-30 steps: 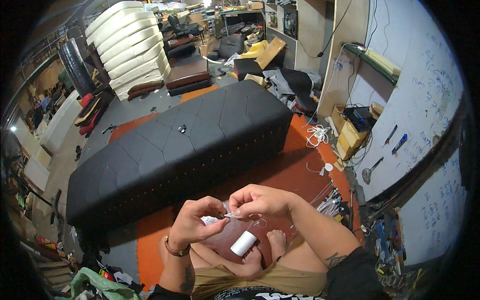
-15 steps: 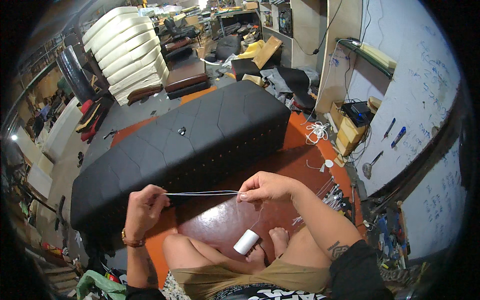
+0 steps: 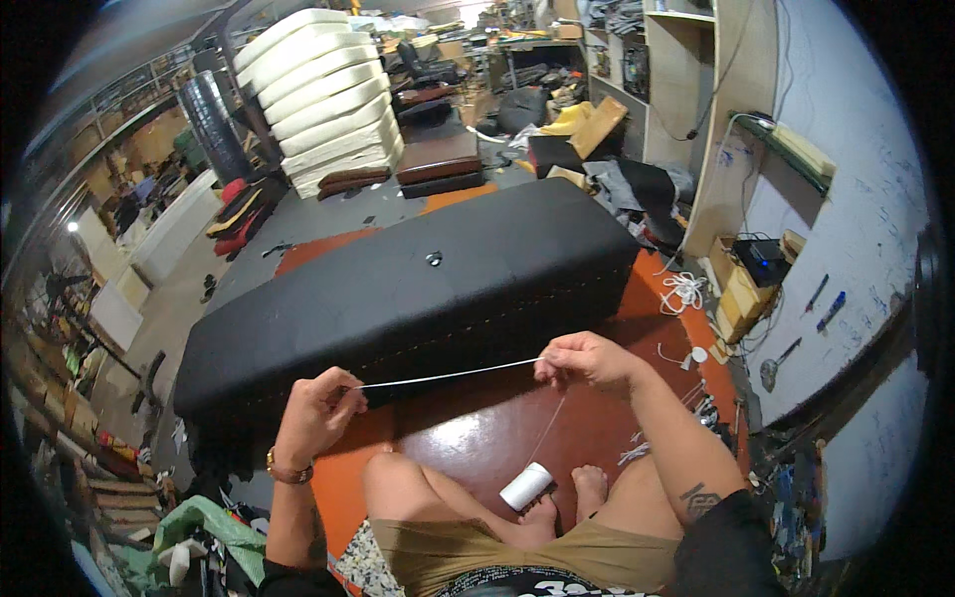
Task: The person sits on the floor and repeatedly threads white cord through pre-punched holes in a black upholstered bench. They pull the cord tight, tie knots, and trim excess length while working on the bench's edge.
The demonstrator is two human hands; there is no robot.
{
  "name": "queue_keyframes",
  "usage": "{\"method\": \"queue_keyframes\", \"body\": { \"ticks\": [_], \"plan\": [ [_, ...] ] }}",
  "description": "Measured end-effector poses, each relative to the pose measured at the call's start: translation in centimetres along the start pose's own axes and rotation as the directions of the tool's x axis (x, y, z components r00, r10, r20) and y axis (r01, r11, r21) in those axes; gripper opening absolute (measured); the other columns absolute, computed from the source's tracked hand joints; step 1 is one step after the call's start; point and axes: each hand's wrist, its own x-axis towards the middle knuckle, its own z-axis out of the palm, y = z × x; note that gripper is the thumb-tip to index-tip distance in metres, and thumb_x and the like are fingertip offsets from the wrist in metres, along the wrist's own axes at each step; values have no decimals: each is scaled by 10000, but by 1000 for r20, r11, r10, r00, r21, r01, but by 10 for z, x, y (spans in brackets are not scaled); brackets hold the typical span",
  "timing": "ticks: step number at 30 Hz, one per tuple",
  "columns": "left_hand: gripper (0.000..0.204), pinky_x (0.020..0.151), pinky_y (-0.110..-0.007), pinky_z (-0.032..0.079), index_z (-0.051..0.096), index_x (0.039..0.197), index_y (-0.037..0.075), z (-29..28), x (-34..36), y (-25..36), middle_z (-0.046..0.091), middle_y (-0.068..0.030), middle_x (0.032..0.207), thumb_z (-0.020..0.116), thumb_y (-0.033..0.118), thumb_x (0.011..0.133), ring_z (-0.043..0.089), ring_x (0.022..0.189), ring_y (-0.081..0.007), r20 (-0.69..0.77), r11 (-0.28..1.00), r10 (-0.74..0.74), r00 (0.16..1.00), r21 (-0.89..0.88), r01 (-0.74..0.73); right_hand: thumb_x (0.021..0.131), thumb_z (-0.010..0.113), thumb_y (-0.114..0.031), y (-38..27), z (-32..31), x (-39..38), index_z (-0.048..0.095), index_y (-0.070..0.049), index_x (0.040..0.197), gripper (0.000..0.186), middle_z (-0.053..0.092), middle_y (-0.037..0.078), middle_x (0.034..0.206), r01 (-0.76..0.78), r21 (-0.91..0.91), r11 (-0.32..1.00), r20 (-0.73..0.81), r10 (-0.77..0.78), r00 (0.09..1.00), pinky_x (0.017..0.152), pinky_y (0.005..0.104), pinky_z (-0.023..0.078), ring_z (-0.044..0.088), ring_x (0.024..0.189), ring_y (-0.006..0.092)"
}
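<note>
White thread runs taut between my two hands, above my lap. My left hand pinches one end, its fingers closed. My right hand grips the other end between thumb and fingers, slightly higher. From the right hand a thin strand drops to a white thread spool, which lies tilted by my bare feet on the reddish-brown floor covering. Beyond my hands lies a long black padded upholstered block with a row of holes or stitches along its near side. A small dark shiny object rests on top of it.
Stacked cream foam pads stand at the far left, beside brown and black cushions. A coil of white cord lies on the floor at right, near a wooden box. Tools crowd the lower right; a green bag is at lower left.
My hands have moved farther apart, stretching a longer length of thread between them. The strands, seen apart before, now look like one line. The whole view has shifted, with the scene moving rightward.
</note>
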Motion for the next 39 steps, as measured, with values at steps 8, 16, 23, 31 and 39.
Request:
{"method": "queue_keyframes", "body": {
  "ticks": [8, 16, 23, 31, 39],
  "plan": [
    [132, 719, -265, 582, 626, 997, -26, 3, -4, -9, 771, -124, 854, 722, 51, 948, 765, 817, -161, 142, 999, -31, 989, 24, 28, 1022, 613, -225, 28, -27, -21, 717, -23, 876, 271, 701, 26, 830, -9, -213, 977, -105, -13, 994, 758, 301, 525, 634, 781, 115],
    [58, 841, -307, 594, 621, 1041, -13, 81, 45, -19, 704, -83, 903, 617, -1, 984, 732, 880, -177, 73, 916, -153, 986, -363, 169, 1014, 640, -306, 106, -55, -56, 748, -48, 947, 288, 735, 27, 881, -48, -252, 966, -216, -7, 976, 738, 324, 556, 673, 826, 125],
    [261, 852, -299, 586, 630, 1266, 29, 243, 78, -45, 683, -61, 980, 592, 17, 1007, 700, 942, -151, 150, 513, -360, 921, -793, 330, 994, 682, -284, 275, -31, -78, 704, -30, 1144, 295, 727, 76, 973, -173, -78, 982, -329, 138, 934, 812, 345, 531, 655, 898, 150],
    [778, 822, -368, 578, 341, 1585, 57, 449, 43, -23, 737, -208, 1107, 671, -12, 884, 738, 952, -284, 794, 987, 11, 608, -106, 120, 949, 720, -285, 295, -35, -103, 670, 3, 1260, 427, 743, 135, 934, -240, 144, 960, -593, 278, 756, 759, 364, 551, 681, 827, 178],
    [436, 692, -377, 581, 633, 1293, -58, 582, 52, -15, 769, -198, 948, 711, 46, 876, 751, 753, -242, 903, 936, -120, 412, -36, 351, 874, 774, -138, 351, -135, -211, 747, -20, 972, 155, 731, 64, 849, -354, 242, 903, -880, 358, 311, 766, 334, 560, 679, 821, 139]
  ]
}}
